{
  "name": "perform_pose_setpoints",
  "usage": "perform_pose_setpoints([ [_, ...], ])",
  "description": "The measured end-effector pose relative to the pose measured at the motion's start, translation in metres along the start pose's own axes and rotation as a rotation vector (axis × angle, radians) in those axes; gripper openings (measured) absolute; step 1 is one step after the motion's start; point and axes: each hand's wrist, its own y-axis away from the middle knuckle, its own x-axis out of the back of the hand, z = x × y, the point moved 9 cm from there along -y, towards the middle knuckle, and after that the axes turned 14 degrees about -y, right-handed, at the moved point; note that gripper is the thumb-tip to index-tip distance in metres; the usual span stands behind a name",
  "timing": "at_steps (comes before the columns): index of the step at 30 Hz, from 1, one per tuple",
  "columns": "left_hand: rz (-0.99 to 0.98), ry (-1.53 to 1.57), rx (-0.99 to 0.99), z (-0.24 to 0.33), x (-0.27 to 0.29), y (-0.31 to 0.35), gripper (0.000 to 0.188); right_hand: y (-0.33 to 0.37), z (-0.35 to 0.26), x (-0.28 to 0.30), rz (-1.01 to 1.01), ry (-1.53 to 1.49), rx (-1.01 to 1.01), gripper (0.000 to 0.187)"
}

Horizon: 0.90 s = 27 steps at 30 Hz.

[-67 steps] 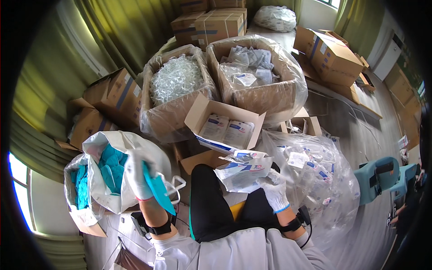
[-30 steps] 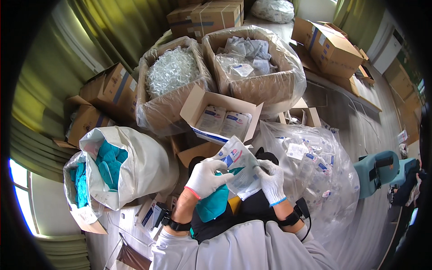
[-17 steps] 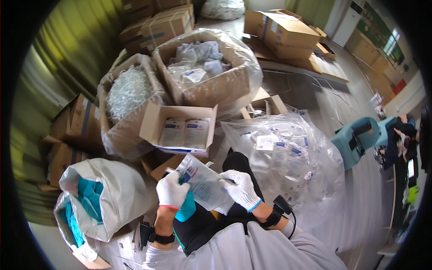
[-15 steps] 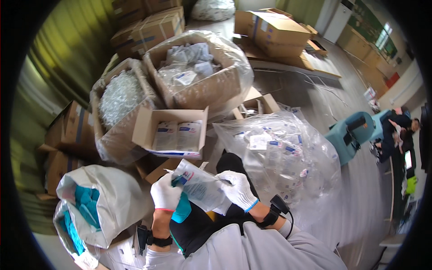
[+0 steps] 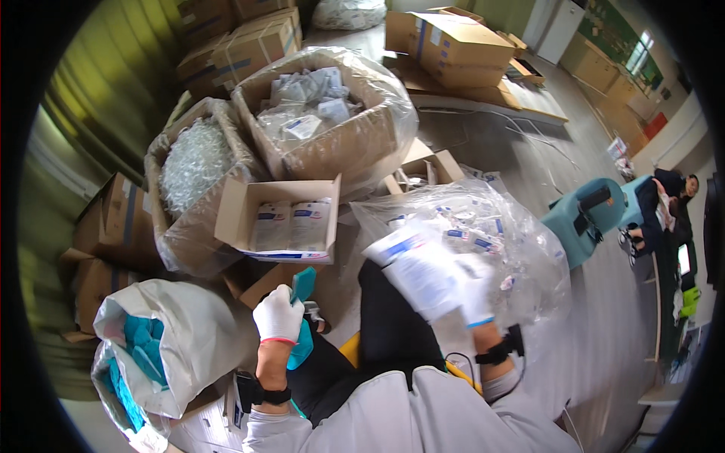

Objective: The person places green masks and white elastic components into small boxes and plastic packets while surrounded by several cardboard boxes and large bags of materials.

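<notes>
Packet (image 5: 411, 266) and teal piece (image 5: 304, 284) are parting

Nearside of the small carton (image 5: 287, 256), our left hand's (image 5: 278, 315) fingers are gripping the teal piece; right of it, our blurred right hand's (image 5: 475, 293) fingers are holding the packet separately. The carton's flaps (image 5: 229, 216) are standing up; farther right, floor (image 5: 604, 325) is stretching.

No legible text: blue print on held packet (image 5: 418, 270), 4 o'clock from centre, motion-blurred; blue-red print on pouches (image 5: 310, 225) in open carton (image 5: 230, 217), 9 o'clock, too small
</notes>
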Motion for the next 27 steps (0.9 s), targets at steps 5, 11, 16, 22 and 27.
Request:
perform_pose_setpoints([
  [5, -0.211, 1.044, 0.102, -0.04, 0.005, 0.016, 0.029, -0.034, 0.089, 0.141, 0.14, 0.052, -0.25, 0.023],
  [11, -0.374, 1.169, 0.164, -0.028, 0.026, 0.031, 0.029, -0.041, 0.03, 0.08, -0.039, 0.868, 0.042, 0.049],
  [16, -0.456, 1.196, -0.015, 0.008, 0.014, 0.029, 0.029, 0.018, -0.035, -0.12, -0.536, -0.247, -0.42, 0.057],
  [22, -0.093, 1.304, 0.01, 0.002, 0.039, 0.024, 0.047, 0.05, -0.093, -0.209, -0.635, -0.139, 0.015, 0.014],
  [27, -0.305, 1.366, 0.205, -0.02, 0.01, 0.038, 0.048, 0.04, -0.095, -0.202, -0.592, 0.088, 0.091, 0.017],
])
